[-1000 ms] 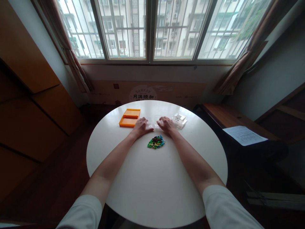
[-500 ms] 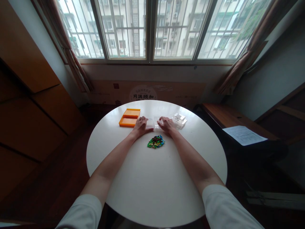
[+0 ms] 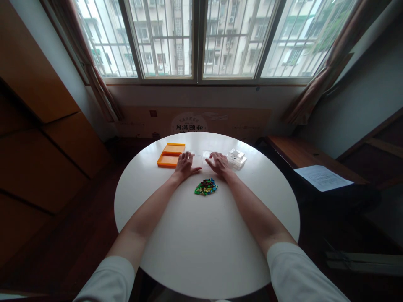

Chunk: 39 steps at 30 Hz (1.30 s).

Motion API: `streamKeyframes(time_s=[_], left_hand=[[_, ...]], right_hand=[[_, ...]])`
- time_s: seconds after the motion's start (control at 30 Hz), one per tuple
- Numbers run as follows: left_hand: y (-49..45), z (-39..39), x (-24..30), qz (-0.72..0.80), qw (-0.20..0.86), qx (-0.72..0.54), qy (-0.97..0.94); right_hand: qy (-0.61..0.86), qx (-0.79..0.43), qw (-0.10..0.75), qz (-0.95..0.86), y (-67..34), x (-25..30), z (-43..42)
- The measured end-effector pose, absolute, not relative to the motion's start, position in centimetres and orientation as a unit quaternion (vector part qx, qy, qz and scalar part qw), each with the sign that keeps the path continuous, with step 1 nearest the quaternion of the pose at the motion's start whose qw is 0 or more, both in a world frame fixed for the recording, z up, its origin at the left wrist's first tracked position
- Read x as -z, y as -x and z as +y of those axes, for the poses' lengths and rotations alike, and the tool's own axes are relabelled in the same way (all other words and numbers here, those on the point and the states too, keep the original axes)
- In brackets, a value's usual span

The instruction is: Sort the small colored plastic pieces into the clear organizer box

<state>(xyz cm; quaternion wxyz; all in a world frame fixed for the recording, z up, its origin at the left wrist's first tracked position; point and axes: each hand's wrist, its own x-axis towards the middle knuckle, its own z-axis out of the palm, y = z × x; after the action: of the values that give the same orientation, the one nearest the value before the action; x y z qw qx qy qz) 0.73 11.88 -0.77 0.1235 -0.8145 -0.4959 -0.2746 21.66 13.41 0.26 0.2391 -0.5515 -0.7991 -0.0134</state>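
Observation:
My left hand [image 3: 184, 165] and my right hand [image 3: 218, 163] rest palm down on the far half of the round white table [image 3: 201, 235]. Between them lies a flat clear plastic box [image 3: 199, 160]; the fingers of both hands touch its two ends. A small heap of colourful pieces [image 3: 206, 187], green, blue, yellow and dark, lies just nearer to me than the hands. Whether the hands grip the box or only press on it is too small to tell.
An orange tray [image 3: 170, 155] sits left of my left hand. A stack of clear plastic boxes [image 3: 237, 159] stands right of my right hand. A dark bench with a sheet of paper [image 3: 323, 178] is on the right, wooden cabinets on the left.
Both hands have shifted slightly farther from me along the clear box, the left spreading its fingers. The heap of pieces has not moved.

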Motion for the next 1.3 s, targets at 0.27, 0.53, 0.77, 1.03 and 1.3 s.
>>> streamKeyframes(time_s=[0.27,0.53,0.77,1.03,1.3], left_hand=[[-0.8,12.0,0.8,-0.502,0.115,0.274,0.812],[-0.7,11.9,0.7,-0.503,0.118,0.28,0.809],[-0.7,12.1,1.0,-0.502,0.126,0.278,0.809],[-0.6,12.0,0.9,-0.495,0.135,0.284,0.81],[-0.6,11.8,0.8,-0.497,0.147,0.289,0.805]], right_hand=[[0.551,-0.011,0.212,-0.807,-21.9,-0.2,13.6],[0.531,-0.068,0.17,-0.827,-22.6,-0.6,13.7],[0.509,-0.089,0.18,-0.837,-23.1,-0.8,13.6],[0.51,-0.012,0.238,-0.827,-22.8,0.7,14.4],[0.476,0.016,0.326,-0.817,-22.6,1.2,14.9]])
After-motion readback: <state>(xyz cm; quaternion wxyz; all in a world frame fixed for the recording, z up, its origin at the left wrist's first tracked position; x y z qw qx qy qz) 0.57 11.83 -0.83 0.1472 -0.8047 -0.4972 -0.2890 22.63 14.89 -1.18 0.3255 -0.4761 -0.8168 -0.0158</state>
